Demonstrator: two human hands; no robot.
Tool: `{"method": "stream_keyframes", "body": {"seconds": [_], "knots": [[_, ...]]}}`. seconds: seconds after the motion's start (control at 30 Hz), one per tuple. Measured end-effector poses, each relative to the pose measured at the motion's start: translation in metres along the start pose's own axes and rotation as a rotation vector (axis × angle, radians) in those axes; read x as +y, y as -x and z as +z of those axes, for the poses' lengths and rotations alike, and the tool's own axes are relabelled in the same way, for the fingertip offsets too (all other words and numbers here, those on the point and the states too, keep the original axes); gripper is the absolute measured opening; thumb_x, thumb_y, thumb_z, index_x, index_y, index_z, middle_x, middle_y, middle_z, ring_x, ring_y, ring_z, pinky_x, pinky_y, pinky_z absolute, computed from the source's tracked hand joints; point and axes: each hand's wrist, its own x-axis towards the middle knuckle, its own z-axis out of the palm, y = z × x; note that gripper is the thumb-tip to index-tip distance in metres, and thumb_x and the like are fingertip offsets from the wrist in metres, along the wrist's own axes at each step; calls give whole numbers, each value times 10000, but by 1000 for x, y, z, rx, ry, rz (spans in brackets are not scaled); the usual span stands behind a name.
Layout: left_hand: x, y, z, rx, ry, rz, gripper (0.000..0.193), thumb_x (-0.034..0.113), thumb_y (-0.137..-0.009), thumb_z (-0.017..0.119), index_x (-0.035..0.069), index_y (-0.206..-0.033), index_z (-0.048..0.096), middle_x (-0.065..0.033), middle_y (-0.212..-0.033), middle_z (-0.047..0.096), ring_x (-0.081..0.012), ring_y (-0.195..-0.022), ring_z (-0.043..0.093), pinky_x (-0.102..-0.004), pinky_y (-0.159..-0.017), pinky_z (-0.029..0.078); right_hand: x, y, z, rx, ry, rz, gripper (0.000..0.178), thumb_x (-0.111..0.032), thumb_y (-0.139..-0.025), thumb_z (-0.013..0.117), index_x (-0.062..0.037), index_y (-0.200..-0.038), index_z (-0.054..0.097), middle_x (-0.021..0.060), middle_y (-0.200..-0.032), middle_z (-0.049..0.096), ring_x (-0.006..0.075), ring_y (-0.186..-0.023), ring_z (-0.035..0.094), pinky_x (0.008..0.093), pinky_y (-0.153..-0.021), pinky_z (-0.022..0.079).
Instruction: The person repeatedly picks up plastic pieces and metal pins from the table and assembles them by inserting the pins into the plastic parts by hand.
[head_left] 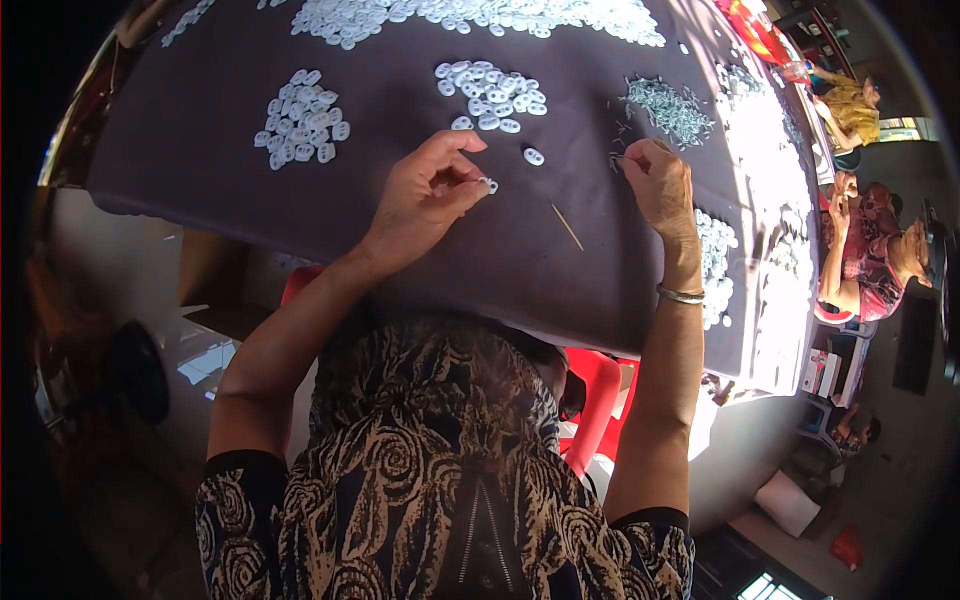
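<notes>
Left hand [420, 195] pinches one white ring [490, 184] at its fingertips, just above the dark cloth [200, 170]. Right hand [658, 180] is closed on a thin pin; its tip is too small to make out. One loose ring [533, 156] and one stick [567, 227] lie between the hands. Three ring heaps: left [300, 130], middle [492, 95], far [480, 15]. One grey pin pile [670, 108]. White boxes [822, 372] on the floor, right.

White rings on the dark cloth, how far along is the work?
Done is unclear: small white plastic rings lie in separate heaps and. In hand: the left hand pinches one ring; the right hand picks at thin metal pins. Left: a large heap at the far edge.
</notes>
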Motion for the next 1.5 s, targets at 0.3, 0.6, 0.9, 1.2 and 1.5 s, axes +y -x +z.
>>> {"method": "stream_keyframes", "body": {"seconds": [0.3,0.6,0.9,1.2,1.5], "knots": [[-2,-2,3,-2,39,78,326,6,-840,648,59,-1134,518,10,-814,587,-15,-690,508,-165,-608,419,-28,8,-10,35,-148,38,57,-48,-831,570,-4,-802,591,66,-638,573,115,-595,529,278,-563,437],[-3,0,2,-17,54,78,336,10,-854,640,61,-1157,506,10,-835,592,-14,-690,514,-158,-608,419,-100,10,25,-302,-993,133,88,-35,-908,562,-41,-930,647,-7,-831,577,59,-682,473,199,-608,400],[-5,1,2,-10,19,90,364,8,-852,643,57,-1180,492,14,-842,597,-7,-730,514,-159,-623,422,-106,11,49,-294,-1095,137,67,-133,-881,651,-73,-903,669,-41,-769,607,40,-702,531,192,-602,438],[-6,0,3,-2,-3,102,355,16,-863,628,58,-1186,489,13,-838,608,-7,-727,519,-160,-628,420,-108,15,49,-317,-1079,168,141,-175,-878,664,-40,-917,666,-19,-808,623,48,-695,511,192,-596,418],[-6,1,3,7,-2,110,360,14,-852,634,61,-1182,497,12,-840,612,-8,-736,525,-161,-630,423,-109,17,51,-297,-1067,151,124,-180,-881,664,-60,-906,682,-43,-743,589,38,-680,515,189,-571,421]]}}
